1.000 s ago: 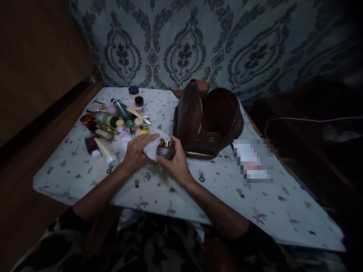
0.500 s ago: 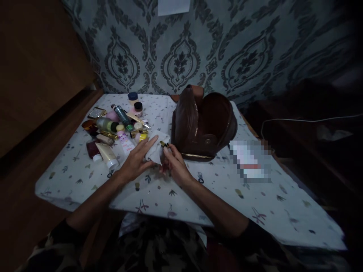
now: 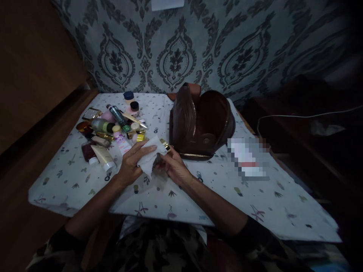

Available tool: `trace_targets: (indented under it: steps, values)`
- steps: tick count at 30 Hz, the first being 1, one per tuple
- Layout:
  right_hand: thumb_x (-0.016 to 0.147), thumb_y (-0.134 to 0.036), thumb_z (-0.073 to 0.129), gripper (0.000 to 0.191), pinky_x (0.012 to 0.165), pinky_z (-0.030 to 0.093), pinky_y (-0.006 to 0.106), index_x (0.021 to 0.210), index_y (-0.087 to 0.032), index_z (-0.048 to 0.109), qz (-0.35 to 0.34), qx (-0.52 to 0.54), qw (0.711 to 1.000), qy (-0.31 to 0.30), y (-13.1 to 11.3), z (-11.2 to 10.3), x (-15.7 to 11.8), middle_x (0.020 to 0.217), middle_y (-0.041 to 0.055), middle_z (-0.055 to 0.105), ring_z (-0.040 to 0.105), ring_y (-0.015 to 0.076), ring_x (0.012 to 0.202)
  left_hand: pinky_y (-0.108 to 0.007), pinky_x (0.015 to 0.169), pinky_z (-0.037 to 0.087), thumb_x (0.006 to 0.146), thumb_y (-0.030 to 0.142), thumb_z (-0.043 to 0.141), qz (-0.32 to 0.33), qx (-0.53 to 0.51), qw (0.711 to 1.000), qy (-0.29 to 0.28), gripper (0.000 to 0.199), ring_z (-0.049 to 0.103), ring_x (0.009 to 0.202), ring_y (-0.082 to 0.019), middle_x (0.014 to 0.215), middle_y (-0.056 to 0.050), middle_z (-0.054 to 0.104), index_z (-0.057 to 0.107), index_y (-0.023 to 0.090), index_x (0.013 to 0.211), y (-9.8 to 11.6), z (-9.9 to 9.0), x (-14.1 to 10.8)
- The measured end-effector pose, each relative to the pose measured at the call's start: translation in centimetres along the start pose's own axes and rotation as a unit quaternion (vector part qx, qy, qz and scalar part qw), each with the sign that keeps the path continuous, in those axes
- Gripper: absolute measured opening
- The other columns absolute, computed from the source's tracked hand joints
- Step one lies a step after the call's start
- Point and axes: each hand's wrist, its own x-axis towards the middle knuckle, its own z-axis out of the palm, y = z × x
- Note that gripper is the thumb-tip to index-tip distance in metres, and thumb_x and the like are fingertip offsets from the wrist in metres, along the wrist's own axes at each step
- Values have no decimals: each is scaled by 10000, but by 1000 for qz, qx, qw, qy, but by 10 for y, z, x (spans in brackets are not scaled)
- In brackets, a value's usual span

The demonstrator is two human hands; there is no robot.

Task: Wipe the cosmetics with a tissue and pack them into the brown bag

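My left hand [image 3: 132, 161] is closed on a white wipe [image 3: 148, 156], its thumb lying over the top of the sheet. Against the wipe's right side is a small container with a shiny gold-coloured cap [image 3: 164, 145], gripped by my right hand [image 3: 176, 166]. The wipe and my fingers cover most of the container's body, so its kind cannot be made out. Both hands are just above the table, in front of an open brown leather bag [image 3: 183, 124]. A white and purple tube [image 3: 121, 142] lies just beyond my left hand.
Cosmetics crowd the table's left side, among them a beige tube [image 3: 103, 158], a dark green bottle [image 3: 118, 116] and a blue-lidded jar [image 3: 129, 97]. A blurred-out packet [image 3: 248, 158] lies right of the bag. A patterned cloth [image 3: 85, 189] covers the table; wallpaper rises behind it.
The wipe is now lifted and spread more upright by my left hand. More of the gold-coloured cap shows, and my left fingers have curled in. The view has shifted slightly.
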Motion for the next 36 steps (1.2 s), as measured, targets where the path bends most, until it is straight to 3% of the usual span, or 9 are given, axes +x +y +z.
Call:
trace_targets:
  steps: [5,9,13,19,28,33,36]
  values:
    - [723,-489,797,446,612,563,266,986,-235,541,-13,22,999,-26,2,3,-2,820,-31,690,670,132,655,-403,1052,457,879,369,671,-43,34,996,-76,567,518,1276,-276,1354,-138,543,505,226,1403,-4,-1,1]
    - [752,-494,769,406,556,538,244,982,-238,553,-18,-11,1000,-22,3,2,-1,763,-47,662,655,125,600,-417,1046,454,884,376,658,-71,14,990,-118,647,518,1253,-290,1339,-129,547,425,235,1471,-6,-3,2]
    - [760,-459,764,407,533,521,224,1053,-241,586,-17,-15,999,-25,3,1,0,832,-28,687,655,119,604,-358,972,496,872,369,688,-68,-28,994,-80,565,587,1162,-253,1287,-112,591,531,255,1403,-5,-3,3]
    - [728,-374,795,340,599,564,240,944,-224,580,9,32,999,-42,5,-1,1,776,-24,706,690,138,624,-348,948,513,906,257,656,-17,-87,996,-7,338,627,1159,-217,1290,-112,627,667,260,1243,-7,0,3]
    - [893,-378,627,258,562,561,201,1040,-166,629,107,142,984,-20,2,6,0,812,25,733,677,125,634,-442,1009,488,862,346,710,-26,-132,991,-20,205,611,1221,-268,1308,-140,653,751,223,1021,-8,-14,10]
    - [886,-418,616,252,548,552,222,1017,-203,618,118,187,975,-18,-2,8,1,776,0,711,635,130,600,-497,1074,429,931,442,585,-72,-165,983,-45,326,557,1288,-299,1362,-123,626,771,204,807,-4,-18,13]
    - [889,-481,584,302,540,535,228,977,-194,616,143,187,971,-28,-4,7,1,733,9,693,624,136,580,-491,1078,420,912,424,612,-109,-144,983,-36,331,571,1267,-298,1346,-120,640,711,191,698,-4,-17,13]
